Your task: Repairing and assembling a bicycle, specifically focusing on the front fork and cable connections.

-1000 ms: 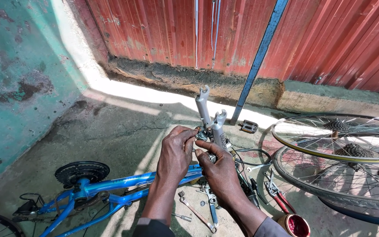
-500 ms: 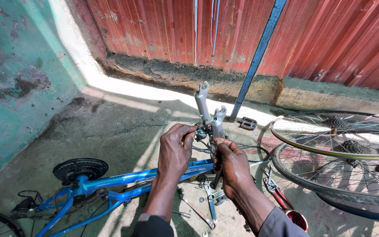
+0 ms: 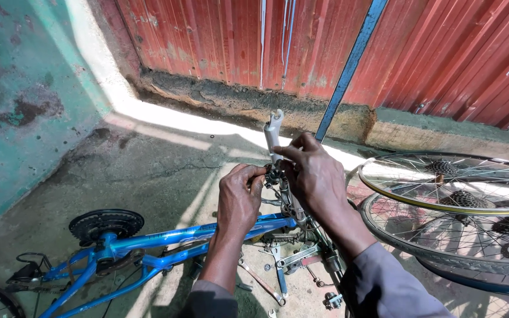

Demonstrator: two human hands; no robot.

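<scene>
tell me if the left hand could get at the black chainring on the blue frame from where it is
Probably yes: the left hand is up at the silver part, and nothing lies between it and the chainring.

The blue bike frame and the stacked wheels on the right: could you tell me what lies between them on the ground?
In the head view, small loose parts and wrenches lie on the concrete between the blue bike frame and the stacked wheels.

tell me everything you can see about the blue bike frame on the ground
The blue bike frame lies on its side on the concrete floor, its glossy painted metal tubes running left to right. A black chainring sits at its left end. Its right end reaches the fork parts that the left hand and right hand are gripping. Loose tools lie beside it.
</scene>
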